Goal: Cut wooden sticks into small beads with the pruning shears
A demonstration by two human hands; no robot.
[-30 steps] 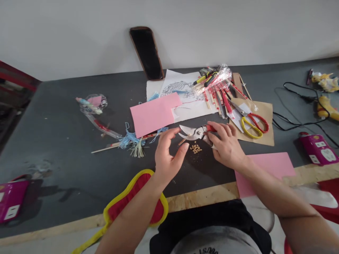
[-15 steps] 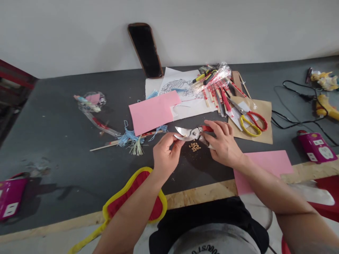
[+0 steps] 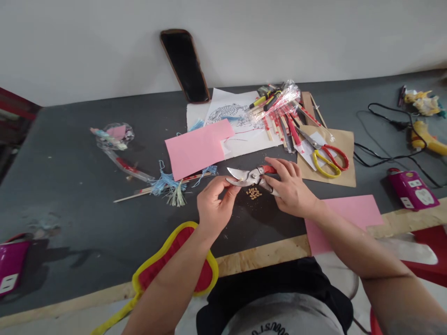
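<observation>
My right hand (image 3: 291,188) is wrapped round the handles of the pruning shears (image 3: 253,176), whose blades point left and stand apart. The fingers of my left hand (image 3: 215,200) are pinched at the lower blade's tip; what they hold there is too small to make out. Below the shears a small heap of tan cut bits (image 3: 253,193) lies on the dark table (image 3: 139,246). A pink paper (image 3: 197,151) lies behind my left hand, with blue tassels (image 3: 165,181) beside it.
Scissors with red and yellow handles (image 3: 330,160) rest on brown paper (image 3: 344,139). Behind are sticks in plastic (image 3: 279,107) and a leaning phone (image 3: 185,65). A red-yellow pouch (image 3: 206,274) lies at the front edge. Purple boxes stand left (image 3: 14,265) and right (image 3: 414,190).
The whole view has shifted slightly, so things appear a little further left. Both hands keep nearly the same pose at the shears, and the blades remain apart.
</observation>
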